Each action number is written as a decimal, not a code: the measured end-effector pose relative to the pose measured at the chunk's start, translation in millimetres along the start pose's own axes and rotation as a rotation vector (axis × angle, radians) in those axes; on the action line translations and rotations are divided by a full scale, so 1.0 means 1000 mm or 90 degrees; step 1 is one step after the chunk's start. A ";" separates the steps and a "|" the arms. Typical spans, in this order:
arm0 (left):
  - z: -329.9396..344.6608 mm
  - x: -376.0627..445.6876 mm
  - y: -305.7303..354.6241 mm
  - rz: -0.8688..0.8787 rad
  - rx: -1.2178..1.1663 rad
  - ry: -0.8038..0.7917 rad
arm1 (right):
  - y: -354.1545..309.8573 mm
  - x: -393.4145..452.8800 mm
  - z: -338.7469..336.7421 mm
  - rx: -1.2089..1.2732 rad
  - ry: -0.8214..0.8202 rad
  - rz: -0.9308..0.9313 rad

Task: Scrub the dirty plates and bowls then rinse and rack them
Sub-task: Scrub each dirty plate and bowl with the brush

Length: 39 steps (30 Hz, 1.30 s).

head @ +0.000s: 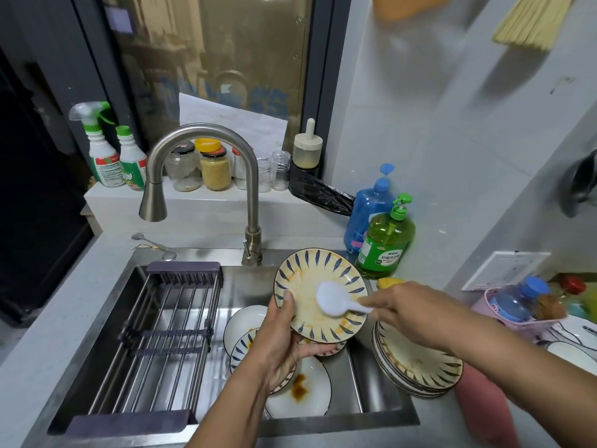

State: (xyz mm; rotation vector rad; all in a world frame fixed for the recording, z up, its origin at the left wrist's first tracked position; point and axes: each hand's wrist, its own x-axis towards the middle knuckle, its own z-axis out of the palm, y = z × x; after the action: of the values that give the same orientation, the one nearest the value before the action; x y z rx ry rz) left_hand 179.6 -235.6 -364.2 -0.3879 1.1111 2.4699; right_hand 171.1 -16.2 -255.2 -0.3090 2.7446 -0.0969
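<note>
My left hand (284,344) grips a cream plate with blue leaf strokes (310,279), tilted up over the sink, thumb on its left rim. Orange grease streaks its face. My right hand (403,308) holds a white dish brush (332,300) by its handle, the head pressed on the plate's middle. Below, in the sink basin (365,402), lie dirty bowls (242,324) and a white plate with a brown stain (307,389). A stack of patterned plates (416,367) rests on the sink's right edge. The empty dish rack (168,334) spans the sink's left half.
The faucet (200,176) arches above the sink with no water running. Green detergent bottle (384,244) and blue bottle (371,208) stand at the back right. Jars and spray bottles (106,150) line the sill. A pink basket (523,315) sits on the right counter.
</note>
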 end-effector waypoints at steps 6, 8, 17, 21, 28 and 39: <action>0.008 -0.003 -0.013 -0.056 0.019 -0.029 | -0.019 0.004 0.003 -0.022 0.066 -0.062; 0.011 -0.006 -0.017 -0.071 -0.001 -0.056 | -0.020 0.010 0.000 -0.081 0.107 -0.044; 0.011 -0.001 -0.001 0.099 0.101 0.040 | -0.016 -0.008 0.008 -0.066 -0.055 0.075; 0.010 0.002 -0.009 0.079 0.066 0.061 | -0.033 -0.008 0.015 0.163 -0.115 0.023; 0.009 0.000 -0.010 0.082 0.088 0.039 | -0.013 -0.014 0.005 -0.125 -0.002 0.145; 0.009 -0.004 -0.020 -0.064 -0.021 -0.070 | -0.025 0.022 0.027 0.349 0.082 0.025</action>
State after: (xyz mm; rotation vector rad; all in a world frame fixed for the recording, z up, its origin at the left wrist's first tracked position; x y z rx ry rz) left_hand 192.0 -217.3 -369.7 -0.3053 0.9823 2.3934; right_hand 166.2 -46.0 -285.7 -0.0970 2.7066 -0.8640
